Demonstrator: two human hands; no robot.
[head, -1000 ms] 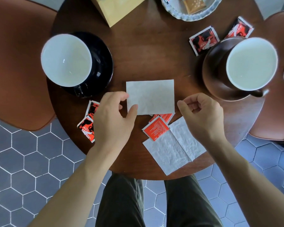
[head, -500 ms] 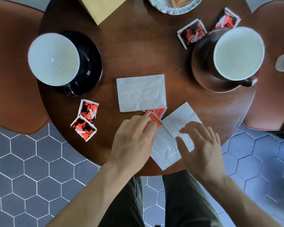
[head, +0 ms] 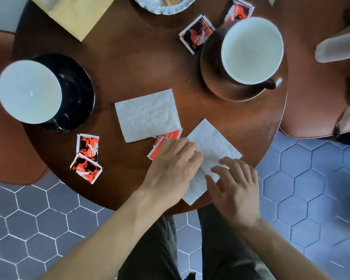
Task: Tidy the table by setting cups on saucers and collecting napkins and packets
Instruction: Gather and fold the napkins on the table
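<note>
The left hand lay over the near napkin, its fingers bent down onto the paper's left edge, where a red packet poked out from under them. Whether those fingers pinched the napkin or only pressed it could not be told, since the fingertips were hidden. The right hand rested just right of that grip, fingers straight and spread, the tips touching the same napkin and holding nothing.

To lift this napkin well, the spread hand would best pin the paper flat while the other works a fingertip under the edge. The sheet looked thin and creased, so it would likely crumple or slide if dragged. The packet at the grip sat partly on the napkin and might come up with it or fall off; taking both together would save a move.

Just beyond the grip lay a second napkin, flat, with another packet tucked under its near corner. To the left of the grip sat two packets, overlapping. Farther off, a cup stood on a black saucer to the left, and another cup on a brown saucer to the right, with two more packets beside it.
</note>
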